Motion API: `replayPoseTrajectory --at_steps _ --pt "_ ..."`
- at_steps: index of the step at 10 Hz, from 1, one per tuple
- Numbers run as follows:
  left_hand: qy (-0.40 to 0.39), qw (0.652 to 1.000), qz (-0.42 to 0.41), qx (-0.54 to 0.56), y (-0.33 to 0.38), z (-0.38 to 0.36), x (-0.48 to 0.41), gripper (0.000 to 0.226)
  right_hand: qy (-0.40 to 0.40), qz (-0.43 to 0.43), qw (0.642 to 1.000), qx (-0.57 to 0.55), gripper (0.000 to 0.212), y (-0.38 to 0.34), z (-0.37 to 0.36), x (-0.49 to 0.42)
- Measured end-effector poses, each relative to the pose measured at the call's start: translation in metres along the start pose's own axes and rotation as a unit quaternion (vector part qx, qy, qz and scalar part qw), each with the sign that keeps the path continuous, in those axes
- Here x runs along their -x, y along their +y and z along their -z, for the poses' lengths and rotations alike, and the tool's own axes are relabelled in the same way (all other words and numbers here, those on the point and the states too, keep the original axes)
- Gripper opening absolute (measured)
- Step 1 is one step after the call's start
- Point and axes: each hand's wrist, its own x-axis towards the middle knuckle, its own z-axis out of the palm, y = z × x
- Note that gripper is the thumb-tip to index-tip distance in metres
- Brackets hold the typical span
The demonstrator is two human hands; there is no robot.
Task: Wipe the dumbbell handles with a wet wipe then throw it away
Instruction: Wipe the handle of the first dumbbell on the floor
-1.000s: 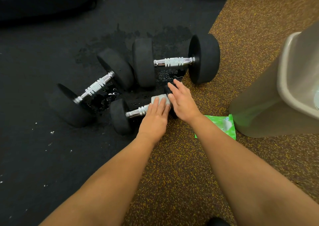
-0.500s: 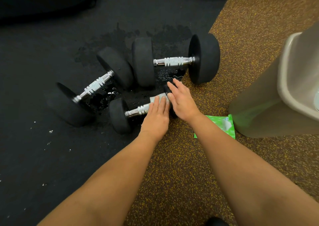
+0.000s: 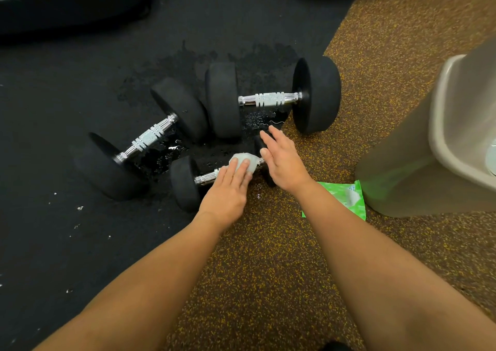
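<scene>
The floor (image 3: 80, 243) is black rubber on the left and brown speckled on the right, with a wet patch under the weights. A beige bin (image 3: 402, 168) stands at the right edge, well apart from the dumbbells. Three dumbbells lie close together: the largest dumbbell (image 3: 316, 93) farthest away, a second dumbbell (image 3: 150, 137) lying at an angle to its left, and the smallest dumbbell (image 3: 185, 184) nearest the person.

The right hand (image 3: 284, 160) rests on the smallest dumbbell's right head, fingers straight and relaxed, apparently steadying it. The left hand (image 3: 228, 192) lies flat, fingers extended, not clenched, pressing the wet wipe (image 3: 247, 160) down on the right end of that dumbbell's handle. A green pack of wipes (image 3: 338, 200) lies on the floor just beside the bin.

The step in hand looks like the wiping of the smallest handle. The bare left stretch of this handle probably needs a pass next, which calls for sliding the wipe along while the other hand stops the dumbbell rolling. The two larger handles and the bin would follow.
</scene>
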Motion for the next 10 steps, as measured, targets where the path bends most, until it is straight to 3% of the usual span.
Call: replayPoseTrajectory --at_steps 2,7,10 --pt "0.012 0.997 0.041 0.057 0.018 0.007 -0.017 0.054 0.001 -0.003 1.000 0.003 0.047 0.000 0.000 -0.001" --pt "0.011 1.000 -0.011 0.011 0.005 -0.004 -0.002 0.056 0.002 -0.001 1.000 0.006 0.047 0.004 -0.003 0.001" --pt "0.014 0.997 0.045 0.056 0.020 0.009 -0.022 0.057 0.008 0.001 1.000 -0.003 0.046 0.003 -0.003 -0.001"
